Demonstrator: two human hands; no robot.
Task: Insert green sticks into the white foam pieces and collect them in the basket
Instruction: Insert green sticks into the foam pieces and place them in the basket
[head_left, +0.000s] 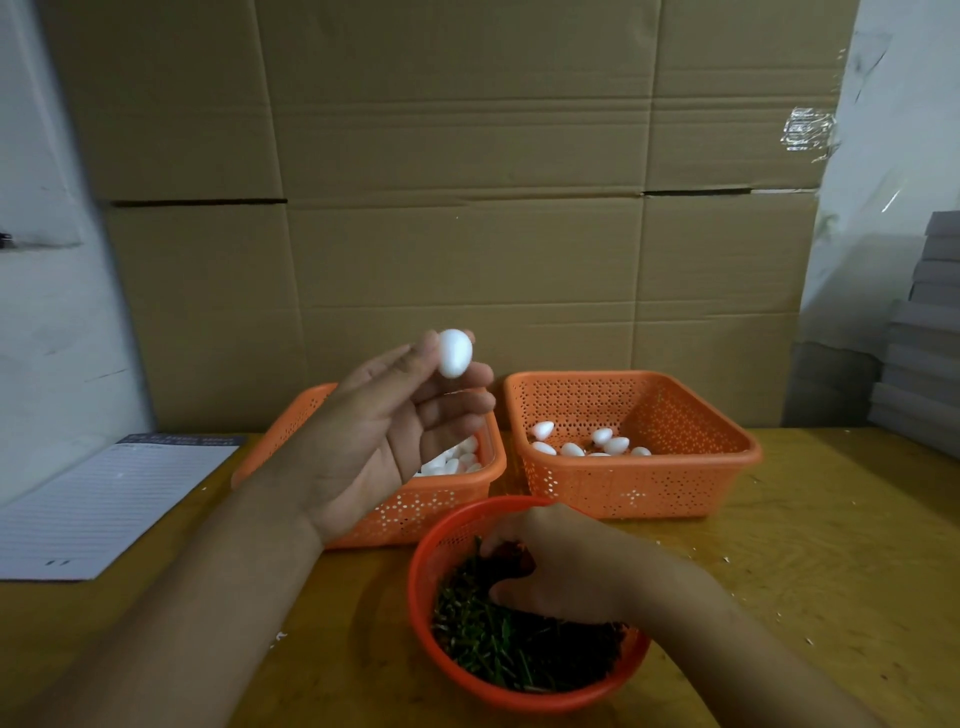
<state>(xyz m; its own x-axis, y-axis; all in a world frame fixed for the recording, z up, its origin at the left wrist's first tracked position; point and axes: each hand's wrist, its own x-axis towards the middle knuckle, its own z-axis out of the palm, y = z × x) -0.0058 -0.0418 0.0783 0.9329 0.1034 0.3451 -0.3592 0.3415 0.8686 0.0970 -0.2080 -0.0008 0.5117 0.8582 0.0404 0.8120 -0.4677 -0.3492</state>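
My left hand (387, 431) is raised above the left orange basket (441, 506) and pinches a white egg-shaped foam piece (455, 353) between thumb and fingertips. More white foam pieces (457, 460) lie in that basket. My right hand (558, 564) reaches down into the round red bowl (421, 597) full of green sticks (514, 649), fingers curled among the sticks; whether it holds one is hidden. The right orange basket (639, 488) holds several foam pieces (589, 444).
A lined notepad (98, 504) lies at the left on the wooden table (810, 571). A cardboard wall stands right behind the baskets. Grey stacked boxes (919, 338) rise at the far right. Small white crumbs dot the tabletop.
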